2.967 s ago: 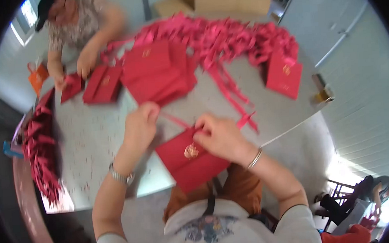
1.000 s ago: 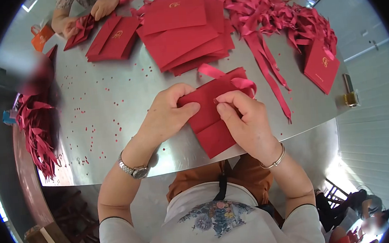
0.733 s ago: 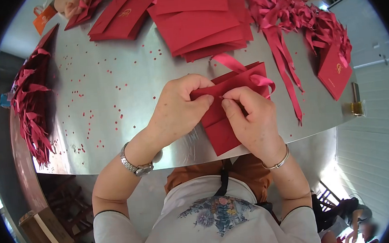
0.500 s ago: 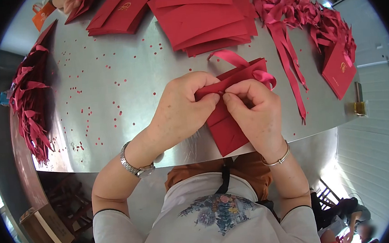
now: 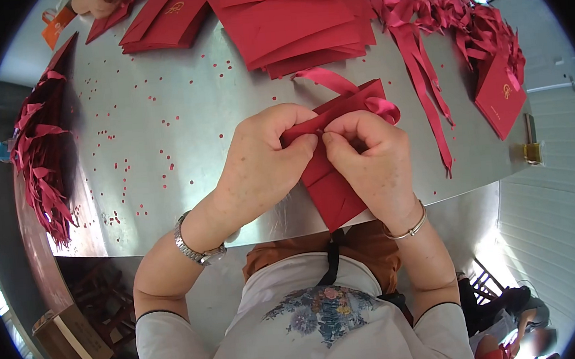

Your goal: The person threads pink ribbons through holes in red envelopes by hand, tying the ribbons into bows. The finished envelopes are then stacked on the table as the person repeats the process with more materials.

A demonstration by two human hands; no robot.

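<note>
A red paper gift bag [image 5: 336, 202] lies flattened and slanted at the near edge of the metal table. My left hand [image 5: 265, 147] is closed on its upper edge, fingers behind and thumb in front. My right hand [image 5: 370, 156] pinches thumb and forefinger together against the bag's front, close to my left thumb. What lies between those fingertips is too small to make out. A pink-red ribbon [image 5: 325, 78] arches out beyond the bag's top, and another ribbon loop [image 5: 385, 110] curls beside my right knuckles.
Red bags are stacked [image 5: 282, 28] at the far side of the table [image 5: 209, 128]. Loose ribbons [image 5: 415, 1] heap at the back right, and finished-looking bags with ribbons [image 5: 43, 158] line the left. Small red dots are scattered about. Another person's hand [image 5: 98, 2] is at the top left.
The view has shifted slightly. Both hands stay at the bag's upper part, with the fingertips still together; the hold looks the same.
</note>
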